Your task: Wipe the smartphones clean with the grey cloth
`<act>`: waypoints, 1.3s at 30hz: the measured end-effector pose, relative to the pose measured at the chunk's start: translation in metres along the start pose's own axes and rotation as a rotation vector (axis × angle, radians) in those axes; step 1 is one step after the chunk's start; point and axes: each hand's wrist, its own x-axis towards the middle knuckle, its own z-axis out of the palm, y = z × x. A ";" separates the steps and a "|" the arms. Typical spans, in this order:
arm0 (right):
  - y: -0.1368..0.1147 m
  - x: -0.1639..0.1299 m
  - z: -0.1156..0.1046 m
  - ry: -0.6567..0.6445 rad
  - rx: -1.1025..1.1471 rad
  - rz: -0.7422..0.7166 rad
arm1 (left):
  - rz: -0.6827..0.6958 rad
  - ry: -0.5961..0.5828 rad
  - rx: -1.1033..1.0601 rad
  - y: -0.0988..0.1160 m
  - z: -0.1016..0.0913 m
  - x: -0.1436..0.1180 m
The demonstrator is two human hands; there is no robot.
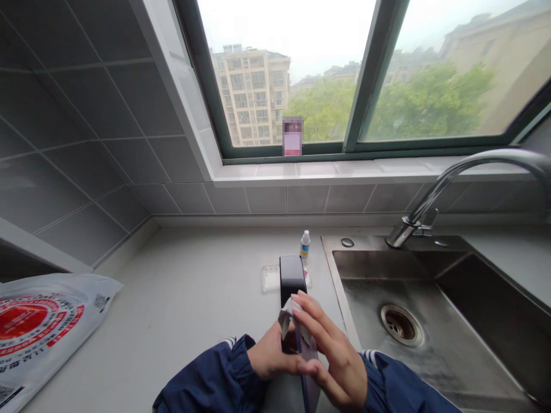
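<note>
Head view shows us mid-wipe: our left hand (271, 355) grips the dark phone (293, 287) above the surface (193, 298), right-hand fingers (314, 321) pinch a wipe (286, 315) against it; we judge steady strokes next.

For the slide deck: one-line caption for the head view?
Both hands wipe a black phone with a small wipe beside the sink.

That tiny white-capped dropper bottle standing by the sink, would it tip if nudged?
Probably. The small dropper bottle with a white cap stands upright on a narrow base, tall for its width, so a light push would likely topple it. It looks like light plastic, so it would probably slide or roll on the smooth grey countertop, perhaps toward the steel sink beside it.
</note>
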 end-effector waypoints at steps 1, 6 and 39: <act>0.002 0.000 -0.001 0.008 0.021 0.022 | 0.005 -0.021 -0.010 0.001 -0.001 0.000; 0.009 -0.001 -0.002 0.063 0.060 0.106 | -0.035 -0.070 -0.115 0.007 -0.001 -0.004; 0.019 0.003 0.003 0.179 0.077 0.237 | 0.063 0.050 -0.232 0.000 -0.009 -0.001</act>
